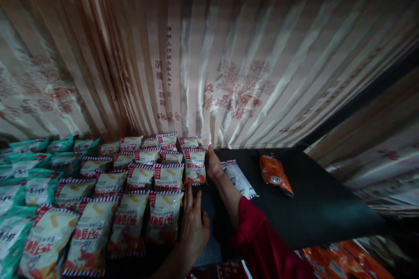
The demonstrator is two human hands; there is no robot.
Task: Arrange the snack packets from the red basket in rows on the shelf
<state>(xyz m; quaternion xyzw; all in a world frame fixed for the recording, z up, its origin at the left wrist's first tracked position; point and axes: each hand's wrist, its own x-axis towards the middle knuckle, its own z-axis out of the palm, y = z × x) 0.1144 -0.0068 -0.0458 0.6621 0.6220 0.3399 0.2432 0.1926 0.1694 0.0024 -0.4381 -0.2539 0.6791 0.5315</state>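
Observation:
White snack bags with red lettering and striped edges stand in rows, and my hands are at the right end. My right hand (214, 165) lies along the right side of one upright snack bag (195, 166); its fingers look straight, though partly hidden. Just below that bag is my left hand (195, 229), fingers stretched out, with the fingertips at the bag's bottom edge. It is beside another snack bag (164, 216) in the front row. To the right of my right forearm, a white and blue packet (238, 178) lies flat on the black table (314, 209).
Teal snack bags (39, 187) stand in rows at the far left. An orange packet (276, 173) lies on the right part of the table. More orange packets (340, 259) are below its front edge. A pleated, printed curtain (209, 61) hangs behind the table.

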